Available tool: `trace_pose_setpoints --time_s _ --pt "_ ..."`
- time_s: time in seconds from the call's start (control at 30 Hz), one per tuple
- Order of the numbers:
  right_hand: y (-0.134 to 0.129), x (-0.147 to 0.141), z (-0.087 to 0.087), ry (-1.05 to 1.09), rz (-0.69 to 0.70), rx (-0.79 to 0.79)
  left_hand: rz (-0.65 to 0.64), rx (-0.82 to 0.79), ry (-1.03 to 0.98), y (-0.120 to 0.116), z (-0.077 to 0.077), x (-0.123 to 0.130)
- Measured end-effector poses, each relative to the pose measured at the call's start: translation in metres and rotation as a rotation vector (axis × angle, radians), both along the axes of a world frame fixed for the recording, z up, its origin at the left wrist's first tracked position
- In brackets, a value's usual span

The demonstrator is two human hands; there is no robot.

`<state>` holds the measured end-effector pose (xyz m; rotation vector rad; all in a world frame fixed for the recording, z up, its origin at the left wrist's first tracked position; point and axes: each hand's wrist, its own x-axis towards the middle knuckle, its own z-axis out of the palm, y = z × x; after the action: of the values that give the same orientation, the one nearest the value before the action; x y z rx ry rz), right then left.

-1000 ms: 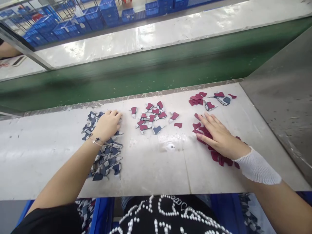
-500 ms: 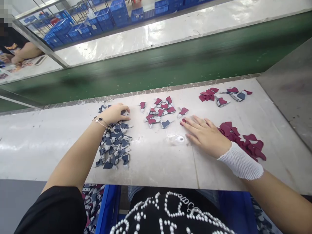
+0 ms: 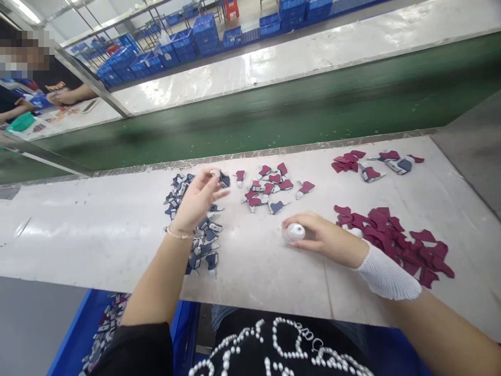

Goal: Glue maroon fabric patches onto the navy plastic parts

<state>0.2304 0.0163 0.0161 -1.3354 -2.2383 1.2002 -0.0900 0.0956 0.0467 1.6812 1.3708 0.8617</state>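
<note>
My left hand [image 3: 198,201] is lifted over the pile of navy-and-grey pieces [image 3: 205,245], pinching one small navy-and-grey piece [image 3: 224,180] between thumb and fingertips. The other fingers of that hand are loosely bent. My right hand [image 3: 326,236] curls its thumb and fingers around a small clear bottle with a white top [image 3: 296,231] standing on the table. Between the hands, beyond the bottle, lies a group of maroon-topped grey pieces [image 3: 270,187]. Loose flat maroon pieces [image 3: 385,230] are heaped beside my right wrist, which wears a white knitted band.
The white table [image 3: 254,261] ends at a raised far edge, with a green strip [image 3: 250,125] behind. More maroon pieces [image 3: 347,162] lie at the back right. Blue bins [image 3: 107,318] stand below the near edge. People work across at the upper left.
My left hand has risen from the pile with a navy-and-grey piece in its fingers. My right hand has gone from lying flat to curling around the bottle. The camera view has shifted.
</note>
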Motion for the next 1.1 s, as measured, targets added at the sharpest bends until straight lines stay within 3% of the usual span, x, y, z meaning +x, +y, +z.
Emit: trace_pose_setpoints --time_s 0.03,0.1,0.17,0.27,0.4,0.47,0.57,0.87,1.1 --pt "0.002 -0.003 0.000 0.054 0.005 -0.041 -0.003 -0.143 -0.275 -0.012 -0.003 0.009" --pt "-0.002 -0.001 0.003 0.131 -0.023 -0.106 -0.038 -0.369 -0.624 -0.036 -0.009 0.027" --pt "-0.013 0.010 0.010 0.162 -0.094 -0.150 -0.117 -0.518 -0.766 -0.056 -0.018 0.045" --pt "-0.035 0.031 0.027 0.209 -0.272 -0.145 -0.194 -0.617 -0.835 -0.075 -0.030 0.068" --pt "-0.053 0.042 0.049 0.295 -0.445 -0.080 -0.327 -0.713 -0.806 -0.085 -0.046 0.084" --pt "-0.055 0.040 0.054 0.364 -0.423 -0.140 -0.404 -0.776 -0.778 -0.088 -0.051 0.088" --pt "-0.051 0.030 0.053 0.489 -0.367 -0.215 -0.388 -0.816 -0.778 -0.093 -0.052 0.091" --pt "-0.038 0.003 0.050 0.525 -0.323 -0.112 -0.368 -0.775 -0.594 -0.099 -0.038 0.091" --pt "-0.044 -0.008 0.055 0.483 -0.371 -0.127 -0.428 -0.626 -0.486 -0.103 -0.045 0.091"
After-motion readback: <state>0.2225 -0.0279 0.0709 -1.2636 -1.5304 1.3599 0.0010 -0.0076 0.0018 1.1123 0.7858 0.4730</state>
